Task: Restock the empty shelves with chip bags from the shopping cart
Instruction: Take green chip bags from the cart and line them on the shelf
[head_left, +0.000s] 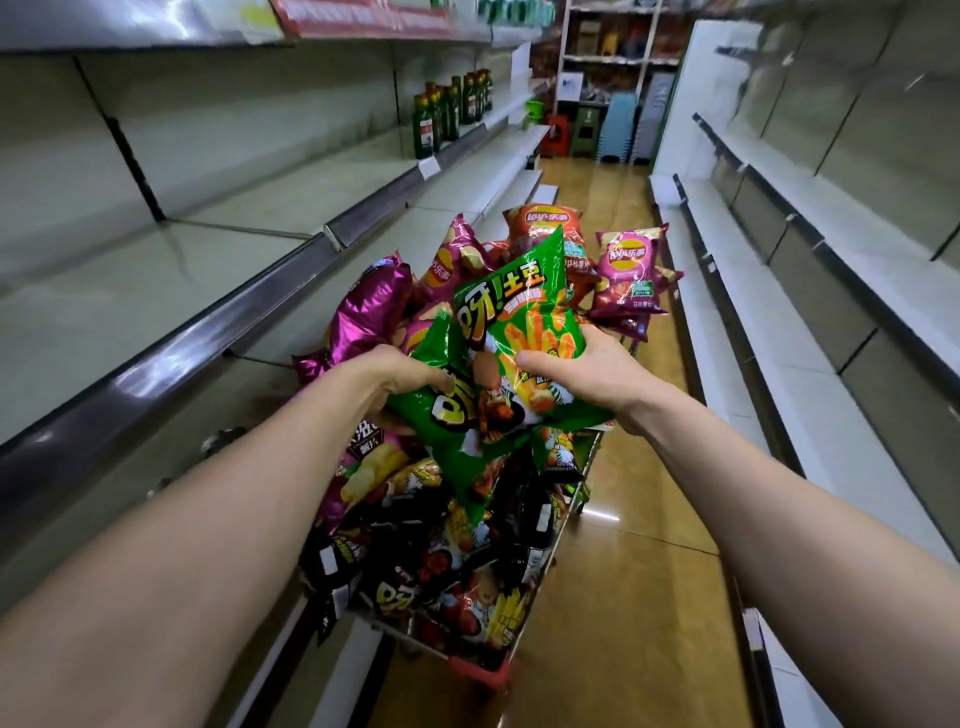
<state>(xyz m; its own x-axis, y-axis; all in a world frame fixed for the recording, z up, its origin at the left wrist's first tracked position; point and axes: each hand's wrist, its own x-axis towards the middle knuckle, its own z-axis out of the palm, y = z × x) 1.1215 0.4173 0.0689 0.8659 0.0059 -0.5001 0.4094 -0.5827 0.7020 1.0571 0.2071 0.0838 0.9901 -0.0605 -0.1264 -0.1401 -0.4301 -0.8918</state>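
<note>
The shopping cart (483, 670) stands in the aisle below me, heaped with chip bags in pink, red, black and green. My right hand (587, 374) grips an upright green chip bag (519, 312) by its lower part, thumb across the front. My left hand (400, 371) grips a second green chip bag (441, 421) that tilts down over the pile, partly tucked behind the first. Both bags are lifted just above the heap. Bare shelves (171, 291) run along my left, close to the cart.
Green bottles (447, 111) stand on the left shelf further down. More bare white shelves (810, 291) line the right side. The wooden floor (634, 519) runs between cart and right shelving. Stools and stacked goods (597, 124) fill the aisle's far end.
</note>
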